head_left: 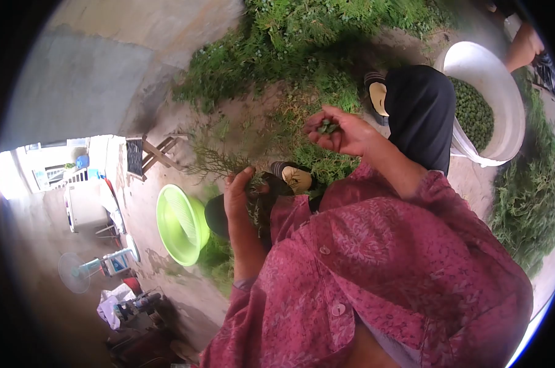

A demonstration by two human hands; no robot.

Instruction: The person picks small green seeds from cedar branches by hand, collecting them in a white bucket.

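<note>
My left hand (236, 191) is closed round the stem of a thin, sparse evergreen sprig (219, 162), which fans out beyond the thumb. Higher up and to the right, my right hand (345, 133) is turned partly palm up. Its fingers curl round a few small green cones (327, 127) that show in the palm. Both hands are raised above my lap and stand apart from each other. Beneath them, cut green branches (329, 162) lie on the ground between my shoes.
A white bucket (501, 122) partly filled with green cones (470, 113) stands right of my knee. A lime-green basin (179, 245) with a strainer is at left. Branches (277, 49) pile up ahead. Another person's arm (524, 46) shows at upper right. A folding stool (158, 153) stands by the wall.
</note>
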